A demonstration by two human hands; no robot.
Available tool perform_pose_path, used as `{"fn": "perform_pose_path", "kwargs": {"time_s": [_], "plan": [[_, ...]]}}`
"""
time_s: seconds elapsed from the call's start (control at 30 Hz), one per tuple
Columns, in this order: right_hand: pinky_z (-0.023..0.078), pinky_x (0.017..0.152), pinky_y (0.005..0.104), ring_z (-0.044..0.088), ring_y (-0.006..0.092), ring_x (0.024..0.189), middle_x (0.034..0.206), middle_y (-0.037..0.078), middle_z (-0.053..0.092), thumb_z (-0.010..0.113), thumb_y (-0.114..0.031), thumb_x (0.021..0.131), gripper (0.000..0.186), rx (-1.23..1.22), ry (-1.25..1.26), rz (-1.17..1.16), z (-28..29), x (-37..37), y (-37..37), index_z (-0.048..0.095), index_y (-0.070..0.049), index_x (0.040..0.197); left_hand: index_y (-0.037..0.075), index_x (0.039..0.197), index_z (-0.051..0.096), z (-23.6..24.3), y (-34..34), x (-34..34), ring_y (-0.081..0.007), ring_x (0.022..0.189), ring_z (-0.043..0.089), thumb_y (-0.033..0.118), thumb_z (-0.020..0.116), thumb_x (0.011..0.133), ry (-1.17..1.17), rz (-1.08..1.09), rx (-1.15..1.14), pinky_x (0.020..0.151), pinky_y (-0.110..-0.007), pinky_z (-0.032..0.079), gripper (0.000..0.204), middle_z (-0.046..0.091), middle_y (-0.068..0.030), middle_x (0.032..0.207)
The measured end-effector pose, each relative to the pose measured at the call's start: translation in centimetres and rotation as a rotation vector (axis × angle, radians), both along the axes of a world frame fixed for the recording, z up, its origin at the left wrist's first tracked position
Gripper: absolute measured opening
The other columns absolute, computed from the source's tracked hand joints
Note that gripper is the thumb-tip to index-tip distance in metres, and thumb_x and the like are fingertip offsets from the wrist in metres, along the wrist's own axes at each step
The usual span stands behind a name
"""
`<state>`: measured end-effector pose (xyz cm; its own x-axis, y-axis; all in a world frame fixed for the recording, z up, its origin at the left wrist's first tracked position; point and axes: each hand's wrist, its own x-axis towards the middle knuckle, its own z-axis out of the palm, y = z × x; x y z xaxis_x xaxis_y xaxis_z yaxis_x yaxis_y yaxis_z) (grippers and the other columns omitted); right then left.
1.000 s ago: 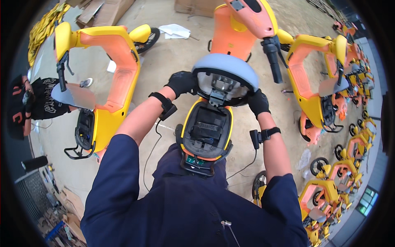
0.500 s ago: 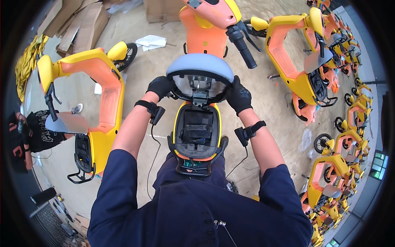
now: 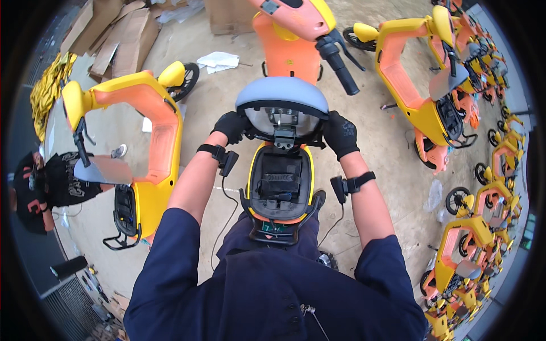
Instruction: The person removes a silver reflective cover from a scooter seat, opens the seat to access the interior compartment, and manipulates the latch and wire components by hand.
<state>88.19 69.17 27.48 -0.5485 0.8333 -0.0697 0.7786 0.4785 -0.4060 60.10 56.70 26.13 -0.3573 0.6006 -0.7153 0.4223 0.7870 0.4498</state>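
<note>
A grey scooter seat [image 3: 282,92] stands tipped up at the front of an open storage compartment [image 3: 281,182] on a yellow and orange scooter [image 3: 290,57]. Its underside, with a metal hinge bracket [image 3: 284,133], faces me. My left hand [image 3: 231,127], in a black glove, is closed on the seat's left edge. On the opposite edge my right hand [image 3: 340,135], gloved too, grips the seat; its fingertips are partly hidden behind the rim. Inside the compartment lies a dark box-like part with cables. Black straps with small devices circle both my wrists.
Another scooter [image 3: 153,142] stands at the left, with a person [image 3: 51,187] in dark clothes beyond it. At the right is one more scooter [image 3: 398,74], and several others line that side. Flattened cardboard [image 3: 128,48] and yellow material [image 3: 51,96] lie at the far left.
The whole scene has shifted slightly right in the view as my head moved. Both hands keep their hold on the raised seat, whose tilt looks about the same.
</note>
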Motion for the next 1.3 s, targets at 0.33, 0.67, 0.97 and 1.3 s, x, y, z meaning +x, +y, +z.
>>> {"fn": "perform_pose_path", "kwargs": {"time_s": [0.33,0.67,0.97,1.3], "plan": [[0.031,0.097,0.0463,0.029,0.0421,0.122,0.130,0.028,0.030,0.065,-0.034,0.072,0.082,0.134,0.310,0.155,0.4,-4.4,-0.1,0.021,-0.004,0.135,0.008,0.061,0.067,0.6,0.4,0.4,-0.0179,0.044,0.055,0.024,0.059,0.067,0.009,-0.017,-0.012,0.043,-0.029,0.045,0.019,0.060,-0.0091,0.057],[0.029,0.097,0.0453,0.031,0.0418,0.119,0.128,0.027,0.031,0.060,-0.026,0.075,0.076,0.042,0.287,0.227,1.0,-4.3,0.0,0.020,0.000,0.133,0.003,0.082,0.062,-1.6,-3.0,-2.9,-0.0145,0.044,0.053,0.012,0.053,0.077,-0.305,-0.011,0.113,0.040,-0.025,0.042,0.014,0.057,-0.0078,0.060],[0.032,0.096,0.0417,0.035,0.0373,0.117,0.129,0.025,0.029,0.065,-0.029,0.071,0.084,0.071,0.306,0.149,0.0,-3.2,0.0,0.017,0.001,0.134,0.002,0.100,0.059,-4.6,-4.7,2.6,-0.0115,0.073,0.055,0.023,0.053,0.086,-0.304,0.210,0.443,0.066,-0.023,0.044,0.026,0.062,-0.0047,0.084],[0.051,0.062,0.0267,0.059,0.0195,0.080,0.104,0.007,0.054,0.052,-0.018,0.087,0.032,-0.447,0.589,0.044,-13.3,3.1,-6.7,0.045,-0.005,0.114,0.007,0.110,0.050,-5.7,-5.7,5.2,-0.0047,0.045,0.038,0.026,0.038,0.092,-1.582,1.066,0.562,0.041,-0.019,0.031,0.028,0.039,0.0085,0.056]]}}
